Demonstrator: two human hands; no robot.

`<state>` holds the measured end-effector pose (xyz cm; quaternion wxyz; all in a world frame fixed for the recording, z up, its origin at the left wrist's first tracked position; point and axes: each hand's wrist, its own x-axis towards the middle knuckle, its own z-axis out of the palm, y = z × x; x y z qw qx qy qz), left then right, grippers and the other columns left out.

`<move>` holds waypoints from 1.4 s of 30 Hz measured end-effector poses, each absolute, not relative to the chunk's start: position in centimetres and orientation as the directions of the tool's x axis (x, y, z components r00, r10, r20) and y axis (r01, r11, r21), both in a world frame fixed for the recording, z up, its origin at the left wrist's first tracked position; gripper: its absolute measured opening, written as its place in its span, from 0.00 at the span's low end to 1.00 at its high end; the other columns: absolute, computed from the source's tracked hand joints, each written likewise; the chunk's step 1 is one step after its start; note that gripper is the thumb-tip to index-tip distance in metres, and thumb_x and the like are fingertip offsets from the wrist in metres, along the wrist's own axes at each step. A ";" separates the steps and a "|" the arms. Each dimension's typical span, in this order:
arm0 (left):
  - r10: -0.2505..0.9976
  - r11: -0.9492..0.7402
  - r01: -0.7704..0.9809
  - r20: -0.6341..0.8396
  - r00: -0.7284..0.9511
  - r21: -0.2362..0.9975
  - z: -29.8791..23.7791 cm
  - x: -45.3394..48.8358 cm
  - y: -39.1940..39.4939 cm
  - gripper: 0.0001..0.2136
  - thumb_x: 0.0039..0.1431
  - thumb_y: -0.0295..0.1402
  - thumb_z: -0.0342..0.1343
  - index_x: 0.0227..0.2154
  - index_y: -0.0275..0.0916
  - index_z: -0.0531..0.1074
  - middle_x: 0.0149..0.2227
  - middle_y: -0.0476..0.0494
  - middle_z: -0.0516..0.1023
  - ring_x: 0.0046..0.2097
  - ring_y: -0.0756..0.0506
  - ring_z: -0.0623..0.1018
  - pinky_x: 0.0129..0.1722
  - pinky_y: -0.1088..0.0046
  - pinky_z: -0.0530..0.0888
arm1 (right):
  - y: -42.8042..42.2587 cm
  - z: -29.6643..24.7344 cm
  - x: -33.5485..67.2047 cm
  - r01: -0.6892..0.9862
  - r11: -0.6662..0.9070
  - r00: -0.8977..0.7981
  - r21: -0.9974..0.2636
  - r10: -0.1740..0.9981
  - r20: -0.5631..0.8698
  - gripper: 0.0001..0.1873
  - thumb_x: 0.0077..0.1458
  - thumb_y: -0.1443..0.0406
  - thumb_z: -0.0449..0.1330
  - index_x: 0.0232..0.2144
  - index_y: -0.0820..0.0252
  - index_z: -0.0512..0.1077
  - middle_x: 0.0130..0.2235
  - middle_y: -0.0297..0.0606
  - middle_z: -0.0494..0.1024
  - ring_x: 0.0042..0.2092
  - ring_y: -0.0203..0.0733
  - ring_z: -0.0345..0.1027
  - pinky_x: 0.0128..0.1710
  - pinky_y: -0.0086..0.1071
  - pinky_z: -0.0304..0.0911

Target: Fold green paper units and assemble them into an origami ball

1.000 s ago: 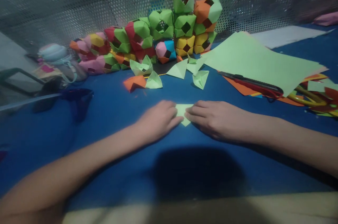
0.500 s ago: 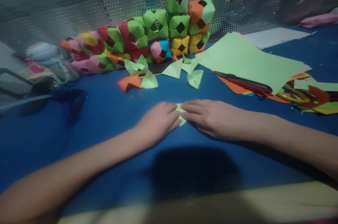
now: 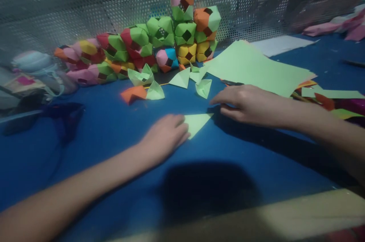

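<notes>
A small light green folded paper triangle (image 3: 197, 123) lies flat on the blue table (image 3: 114, 128). My left hand (image 3: 165, 135) rests on its left end, fingers laid flat and pressing it down. My right hand (image 3: 245, 103) is lifted off to the right of the triangle, fingers loosely stretched, holding nothing, close to the edge of the light green paper sheets (image 3: 251, 67).
Several folded green and orange pieces (image 3: 148, 90) lie behind the hands. A stack of colourful paper cubes (image 3: 171, 37) stands against the perforated metal wall (image 3: 85, 2). Coloured scraps (image 3: 336, 101) lie at the right, a dark blue object (image 3: 62, 114) at the left.
My right hand has lifted off the folded triangle and moved right and back toward the sheets. The triangle is now uncovered; my left hand stays on it.
</notes>
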<state>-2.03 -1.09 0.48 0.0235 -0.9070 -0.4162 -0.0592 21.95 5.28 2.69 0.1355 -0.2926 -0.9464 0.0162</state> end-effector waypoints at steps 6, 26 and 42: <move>0.756 -0.650 0.759 0.075 0.651 -0.041 0.8 -1.8 -1.0 0.12 0.64 0.34 0.43 0.37 0.34 0.70 0.50 0.35 0.73 0.46 0.40 0.72 0.43 0.59 0.71 | 3.3 0.8 19.1 0.390 0.916 -0.905 -0.091 0.400 0.148 0.19 0.59 0.68 0.47 0.51 0.70 0.65 0.51 0.55 0.71 0.51 0.48 0.66 0.48 0.42 0.63; 0.878 -0.478 0.851 0.135 0.459 0.217 0.7 -3.6 0.6 0.12 0.60 0.35 0.48 0.40 0.34 0.70 0.38 0.39 0.74 0.40 0.43 0.70 0.40 0.64 0.68 | 4.7 0.9 20.0 0.566 0.805 -0.770 -0.178 0.594 0.233 0.12 0.56 0.70 0.51 0.37 0.62 0.74 0.36 0.45 0.78 0.37 0.43 0.70 0.35 0.33 0.59; 0.993 0.059 0.220 -0.079 0.086 0.974 1.5 -2.9 -0.1 0.11 0.46 0.38 0.63 0.29 0.36 0.74 0.26 0.49 0.74 0.28 0.51 0.71 0.31 0.73 0.66 | 2.5 2.1 17.2 0.239 0.134 -0.409 -0.962 0.912 0.025 0.13 0.47 0.59 0.61 0.20 0.62 0.69 0.20 0.30 0.68 0.23 0.31 0.59 0.24 0.28 0.55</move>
